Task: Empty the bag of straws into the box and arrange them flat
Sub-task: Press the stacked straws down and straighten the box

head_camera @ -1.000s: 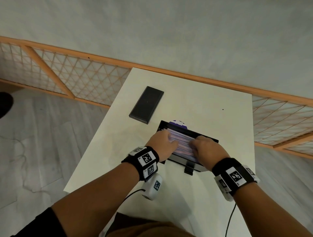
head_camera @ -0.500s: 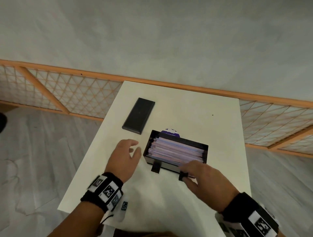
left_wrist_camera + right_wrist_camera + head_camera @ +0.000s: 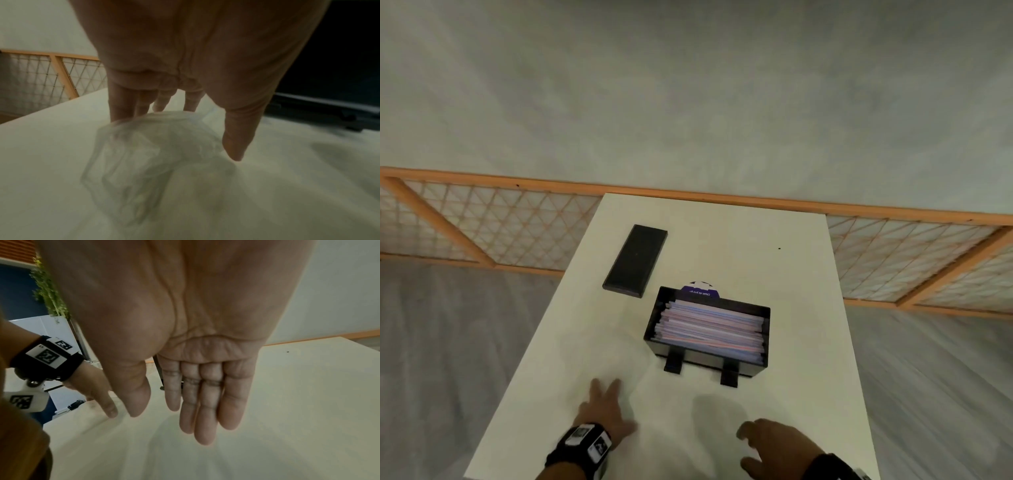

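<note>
While the white surface [image 3: 808, 394] carries the black box [image 3: 765, 320], light, slippery straws [image 3: 710, 327] lie flat inside, best gathered by their ends; the limp clear bag [image 3: 148, 162] lies under the spread, empty left hand [image 3: 604, 411]; the right hand [image 3: 774, 448] hangs relaxed, empty.

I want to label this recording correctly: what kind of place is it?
Probably an indoor room set up for recording, not a kitchen: a plain white table against a bare wall, a low wooden lattice fence, and grey plank flooring.

left wrist: black band [image 3: 580, 443], white square-code tags (white camera pod [image 3: 24, 400] below) | right wrist: black band [image 3: 832, 466]
</note>
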Demonstrator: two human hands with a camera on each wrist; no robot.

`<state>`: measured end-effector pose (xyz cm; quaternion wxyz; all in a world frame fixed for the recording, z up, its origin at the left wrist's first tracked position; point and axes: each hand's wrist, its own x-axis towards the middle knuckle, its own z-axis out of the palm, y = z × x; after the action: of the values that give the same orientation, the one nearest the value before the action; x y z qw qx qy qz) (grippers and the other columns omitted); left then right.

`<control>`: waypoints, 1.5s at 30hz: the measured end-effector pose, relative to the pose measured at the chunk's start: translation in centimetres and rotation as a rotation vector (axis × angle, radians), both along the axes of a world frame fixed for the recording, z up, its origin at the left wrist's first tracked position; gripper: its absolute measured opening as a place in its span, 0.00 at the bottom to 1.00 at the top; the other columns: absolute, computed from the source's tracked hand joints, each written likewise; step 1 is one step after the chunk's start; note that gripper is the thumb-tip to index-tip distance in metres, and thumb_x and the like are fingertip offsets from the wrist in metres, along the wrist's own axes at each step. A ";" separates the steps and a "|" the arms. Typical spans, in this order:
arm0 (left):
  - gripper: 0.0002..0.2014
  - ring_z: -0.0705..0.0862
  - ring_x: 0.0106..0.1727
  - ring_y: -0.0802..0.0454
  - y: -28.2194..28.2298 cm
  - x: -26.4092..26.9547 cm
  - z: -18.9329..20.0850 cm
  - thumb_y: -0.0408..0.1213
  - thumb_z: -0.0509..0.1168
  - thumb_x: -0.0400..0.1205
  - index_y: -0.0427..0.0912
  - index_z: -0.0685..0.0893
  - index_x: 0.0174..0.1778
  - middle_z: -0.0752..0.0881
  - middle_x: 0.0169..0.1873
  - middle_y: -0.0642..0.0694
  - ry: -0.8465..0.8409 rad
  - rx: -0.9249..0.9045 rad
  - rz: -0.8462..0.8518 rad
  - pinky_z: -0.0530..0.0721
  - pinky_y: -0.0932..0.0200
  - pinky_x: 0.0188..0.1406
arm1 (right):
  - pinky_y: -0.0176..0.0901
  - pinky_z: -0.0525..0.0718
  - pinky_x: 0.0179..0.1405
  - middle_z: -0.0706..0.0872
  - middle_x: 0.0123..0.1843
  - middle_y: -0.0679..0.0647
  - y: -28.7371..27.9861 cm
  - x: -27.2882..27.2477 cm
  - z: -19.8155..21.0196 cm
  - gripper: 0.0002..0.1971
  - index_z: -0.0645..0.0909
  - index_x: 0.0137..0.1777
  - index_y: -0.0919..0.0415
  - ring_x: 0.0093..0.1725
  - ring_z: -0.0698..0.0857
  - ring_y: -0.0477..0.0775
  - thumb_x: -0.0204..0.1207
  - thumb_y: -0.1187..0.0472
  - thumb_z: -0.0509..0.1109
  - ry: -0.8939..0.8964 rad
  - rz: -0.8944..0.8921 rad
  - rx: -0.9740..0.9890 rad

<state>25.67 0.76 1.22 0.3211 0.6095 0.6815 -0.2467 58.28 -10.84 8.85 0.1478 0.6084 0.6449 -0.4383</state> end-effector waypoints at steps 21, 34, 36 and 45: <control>0.25 0.83 0.54 0.58 -1.5 0.9 11.7 0.26 0.61 0.77 0.64 0.82 0.25 0.84 0.49 0.61 -0.360 0.415 -0.255 0.78 0.61 0.60 | 0.35 0.76 0.67 0.80 0.71 0.43 1.7 -0.9 2.5 0.28 0.72 0.77 0.40 0.66 0.81 0.42 0.81 0.32 0.61 0.115 -0.019 0.139; 0.10 0.88 0.55 0.42 -1.8 8.8 21.2 0.24 0.68 0.72 0.44 0.84 0.29 0.87 0.52 0.40 -1.467 0.350 0.500 0.87 0.49 0.53 | 0.43 0.78 0.74 0.74 0.79 0.34 5.5 -6.3 11.9 0.44 0.56 0.83 0.26 0.78 0.75 0.41 0.75 0.46 0.81 0.938 -0.305 0.396; 0.06 0.85 0.50 0.38 -1.9 9.3 21.4 0.29 0.68 0.73 0.44 0.80 0.34 0.84 0.50 0.34 -1.628 0.139 0.770 0.86 0.49 0.46 | 0.45 0.80 0.74 0.74 0.80 0.35 6.1 -6.6 11.4 0.48 0.51 0.85 0.29 0.78 0.76 0.41 0.75 0.47 0.81 0.972 -0.385 0.369; 0.11 0.84 0.64 0.54 -3.5 7.0 21.0 0.38 0.65 0.79 0.44 0.87 0.55 0.85 0.62 0.50 -1.240 0.698 0.500 0.82 0.58 0.62 | 0.69 0.85 0.64 0.89 0.61 0.57 9.8 -8.2 11.4 0.25 0.84 0.70 0.51 0.62 0.86 0.66 0.80 0.72 0.59 1.063 -0.558 0.395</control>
<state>32.68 -2.73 22.18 0.4804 0.5303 0.5325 0.4522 50.10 -1.01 20.26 -0.4276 0.4687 0.5163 -0.5752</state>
